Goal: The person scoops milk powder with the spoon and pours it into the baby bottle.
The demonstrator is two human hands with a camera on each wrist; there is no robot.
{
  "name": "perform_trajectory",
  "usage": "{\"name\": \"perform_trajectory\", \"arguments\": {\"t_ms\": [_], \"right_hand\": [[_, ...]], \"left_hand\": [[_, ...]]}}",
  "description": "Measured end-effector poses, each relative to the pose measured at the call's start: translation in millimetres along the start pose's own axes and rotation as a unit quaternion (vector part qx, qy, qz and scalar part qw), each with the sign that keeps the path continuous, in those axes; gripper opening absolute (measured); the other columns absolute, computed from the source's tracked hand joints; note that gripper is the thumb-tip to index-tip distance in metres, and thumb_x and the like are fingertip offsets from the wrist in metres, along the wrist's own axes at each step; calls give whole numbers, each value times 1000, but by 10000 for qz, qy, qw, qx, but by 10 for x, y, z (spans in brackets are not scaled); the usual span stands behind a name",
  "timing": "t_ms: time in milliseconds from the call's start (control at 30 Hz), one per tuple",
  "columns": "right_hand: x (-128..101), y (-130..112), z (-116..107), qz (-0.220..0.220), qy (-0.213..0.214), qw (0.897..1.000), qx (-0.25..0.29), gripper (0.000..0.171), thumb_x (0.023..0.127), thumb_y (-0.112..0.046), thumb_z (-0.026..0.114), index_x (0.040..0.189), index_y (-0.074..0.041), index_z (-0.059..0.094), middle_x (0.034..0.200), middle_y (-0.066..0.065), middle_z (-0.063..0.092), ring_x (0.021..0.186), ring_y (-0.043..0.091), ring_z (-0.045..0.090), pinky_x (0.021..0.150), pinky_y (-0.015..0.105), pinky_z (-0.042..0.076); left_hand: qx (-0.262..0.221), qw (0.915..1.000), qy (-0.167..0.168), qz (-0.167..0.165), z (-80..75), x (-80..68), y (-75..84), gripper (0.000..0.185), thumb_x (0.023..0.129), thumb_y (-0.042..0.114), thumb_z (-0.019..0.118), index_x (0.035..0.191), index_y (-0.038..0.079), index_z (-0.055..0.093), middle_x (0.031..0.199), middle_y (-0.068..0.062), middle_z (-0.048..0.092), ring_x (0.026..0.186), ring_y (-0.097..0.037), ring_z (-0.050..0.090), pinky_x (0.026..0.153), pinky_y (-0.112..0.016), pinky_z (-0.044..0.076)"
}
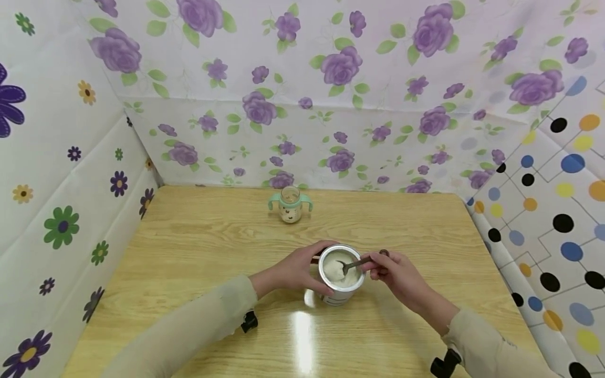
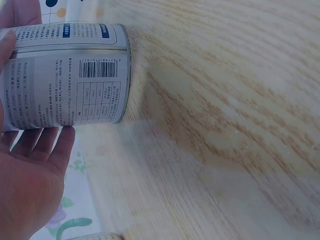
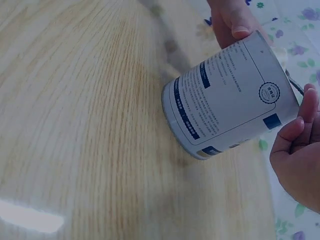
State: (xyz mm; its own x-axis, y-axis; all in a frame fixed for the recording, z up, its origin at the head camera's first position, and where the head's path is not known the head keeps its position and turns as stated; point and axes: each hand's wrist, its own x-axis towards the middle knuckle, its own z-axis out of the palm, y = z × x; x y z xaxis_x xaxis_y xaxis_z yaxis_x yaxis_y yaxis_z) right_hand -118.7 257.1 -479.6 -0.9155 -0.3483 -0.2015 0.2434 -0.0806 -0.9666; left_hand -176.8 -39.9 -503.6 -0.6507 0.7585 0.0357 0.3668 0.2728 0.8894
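An open white can [image 1: 335, 300] of pale powder [image 1: 334, 270] is at the middle of the table, its mouth facing up. My left hand [image 1: 300, 270] grips the can's side, thumb toward me and fingers around the far side. In the left wrist view those fingers curve along the printed can [image 2: 60, 85], beside a barcode. My right hand [image 1: 402, 275] pinches the handle of a dark metal spoon [image 1: 359, 262], whose bowl sits in the powder. The right wrist view shows the right hand [image 3: 300, 155] at the can's rim, with most of the spoon hidden.
A baby bottle [image 1: 290, 212] with mint-green handles stands behind the can, toward the table's back edge. The wooden table [image 1: 212, 220] is bordered by a flowered cloth [image 1: 302, 142] at the back and patterned cloths on both sides.
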Motion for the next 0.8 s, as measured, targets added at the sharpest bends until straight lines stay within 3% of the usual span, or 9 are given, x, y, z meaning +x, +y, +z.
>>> {"name": "perform_trajectory", "arguments": {"t_ms": [167, 400, 567, 800], "right_hand": [[-41, 35, -28, 349, 140, 9936, 1065, 31, 115, -23, 52, 121, -5, 77, 100, -1, 79, 85, 7, 65, 82, 21, 58], [-78, 87, -44, 476, -216, 9790, 1968, 36, 118, -18, 43, 119, -8, 78, 103, 0, 79, 87, 7, 66, 83, 21, 57], [-80, 98, -43, 291, -280, 9769, 2098, 39, 118, -16, 40, 118, -8, 78, 102, -1, 79, 86, 6, 66, 83, 21, 56], [-96, 93, -37, 234, -54, 9858, 1662, 34, 117, -16, 44, 117, -9, 78, 103, -1, 78, 89, 7, 66, 84, 21, 57]], "left_hand": [[10, 10000, 0, -34, 4, 9, -3, 105, 75, 30, 102, 161, 29, 42, 151, 10, 57, 139, -11, 54, 115, -32, 47], [31, 9999, -4, -104, -9, -4, 21, 106, 74, 27, 102, 162, 26, 42, 152, 8, 56, 140, -12, 54, 115, -31, 47], [22, 9999, 10, -143, -11, -12, 37, 107, 74, 27, 102, 162, 26, 41, 152, 7, 56, 140, -13, 54, 115, -31, 47], [-20, 10000, -4, -88, -8, -5, 28, 105, 75, 25, 102, 161, 25, 43, 151, 8, 56, 140, -12, 53, 115, -31, 47]]}}
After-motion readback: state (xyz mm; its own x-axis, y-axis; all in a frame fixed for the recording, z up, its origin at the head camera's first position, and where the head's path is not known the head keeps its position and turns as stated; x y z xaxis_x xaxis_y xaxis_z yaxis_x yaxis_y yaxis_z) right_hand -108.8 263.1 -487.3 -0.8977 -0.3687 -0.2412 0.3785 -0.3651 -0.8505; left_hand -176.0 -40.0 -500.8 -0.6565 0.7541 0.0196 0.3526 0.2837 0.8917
